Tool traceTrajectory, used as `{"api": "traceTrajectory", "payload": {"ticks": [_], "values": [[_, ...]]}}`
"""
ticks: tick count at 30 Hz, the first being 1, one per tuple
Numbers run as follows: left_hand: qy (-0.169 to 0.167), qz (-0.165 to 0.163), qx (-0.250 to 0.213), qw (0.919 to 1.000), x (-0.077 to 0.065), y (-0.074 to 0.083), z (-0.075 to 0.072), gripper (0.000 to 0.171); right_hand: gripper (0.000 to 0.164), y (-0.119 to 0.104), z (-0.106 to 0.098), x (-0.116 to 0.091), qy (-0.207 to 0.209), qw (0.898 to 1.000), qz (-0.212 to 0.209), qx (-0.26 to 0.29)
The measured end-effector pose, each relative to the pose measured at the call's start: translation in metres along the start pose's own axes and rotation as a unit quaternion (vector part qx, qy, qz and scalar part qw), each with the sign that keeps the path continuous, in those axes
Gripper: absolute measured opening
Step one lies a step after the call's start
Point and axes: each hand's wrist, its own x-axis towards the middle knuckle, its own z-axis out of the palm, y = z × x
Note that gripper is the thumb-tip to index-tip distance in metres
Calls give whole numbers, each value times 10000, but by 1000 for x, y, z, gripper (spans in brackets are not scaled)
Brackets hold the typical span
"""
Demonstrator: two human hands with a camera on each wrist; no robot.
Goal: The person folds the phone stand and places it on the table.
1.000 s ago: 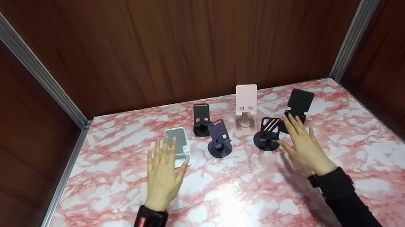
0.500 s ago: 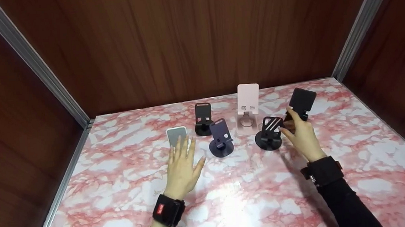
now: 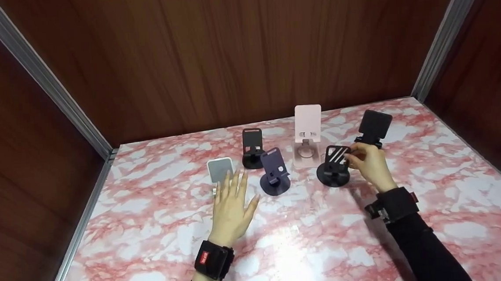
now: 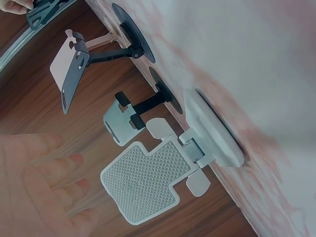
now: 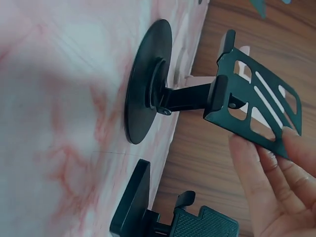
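Observation:
My right hand [image 3: 370, 166] pinches the upper right edge of a black phone stand [image 5: 259, 96] with slanted slots in its plate. In the right wrist view the thumb lies on one face of that plate and the fingers behind it. The stand's round base [image 5: 148, 81] rests on the table. My left hand [image 3: 231, 212], fingers straight and slightly spread, hovers in front of a white phone stand [image 4: 153, 173] with a grey textured pad, holding nothing. In the head view the hand covers that stand's lower part.
A dark purple phone stand [image 3: 273, 167] and a black one [image 3: 252, 142] stand between the hands. Behind are a pink phone stand [image 3: 308, 123] and, far right, a black square-backed one [image 3: 375, 125]. Wooden panels [image 3: 235, 49] enclose the marbled table [image 3: 152, 244].
My right hand has moved slightly left, its fingers closing from spread to a pinch on the slotted stand. The left hand has shifted right, staying flat.

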Motion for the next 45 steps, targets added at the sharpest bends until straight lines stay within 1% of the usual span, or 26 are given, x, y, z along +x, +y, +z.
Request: {"api": "traceTrajectory", "payload": {"ticks": [4, 7, 10, 13, 21, 24, 26, 28, 30, 32, 35, 39, 41, 44, 45], "values": [[-36, 10, 82, 10000, 3, 1, -1, 65, 11, -1, 1, 4, -196, 9989, 115, 400], [-73, -32, 111, 9999, 6, 4, -3, 65, 12, -6, 3, 4, -434, 9959, 196, 775], [-90, -40, 94, 9999, 9, 7, -5, 66, 12, -13, 5, 3, -574, 9945, 198, 850], [-38, 7, 18, 10000, 11, 10, -6, 65, 10, -21, 6, 1, -657, 9942, 152, 838], [35, 206, -681, 9975, 10, 18, -4, 64, 8, -47, 5, -9, -802, 9921, 13, 966], [-2, 263, -877, 9958, 10, 20, -2, 63, 10, -67, 1, -15, -906, 9899, 38, 1089], [-78, 318, -1026, 9942, 10, 22, -1, 63, 10, -73, 1, -17, -947, 9878, 39, 1235], [-160, 404, -1288, 9907, 10, 24, 0, 63, 8, -78, 2, -19, -966, 9863, 3, 1337], [-220, 526, -1623, 9851, 9, 27, 2, 62, 7, -75, 6, -20, -941, 9863, -156, 1346], [-278, 604, -2005, 9774, 9, 28, 4, 62, 5, -77, 9, -21, -913, 9869, -307, 1296], [-354, 553, -2556, 9645, 9, 29, 9, 62, 5, -85, 13, -24, -921, 9860, -510, 1292], [-495, 274, -3144, 9476, 9, 29, 15, 61, 4, -94, 19, -27, -1036, 9802, -618, 1571], [-554, 104, -3524, 9341, 10, 29, 17, 59, 4, -97, 22, -28, -1079, 9778, -709, 1651], [-609, -150, -3940, 9170, 11, 28, 20, 56, 5, -100, 26, -29, -1135, 9741, -890, 1741], [-651, -258, -4111, 9089, 12, 27, 21, 54, 7, -100, 27, -29, -1184, 9719, -925, 1812]]}}
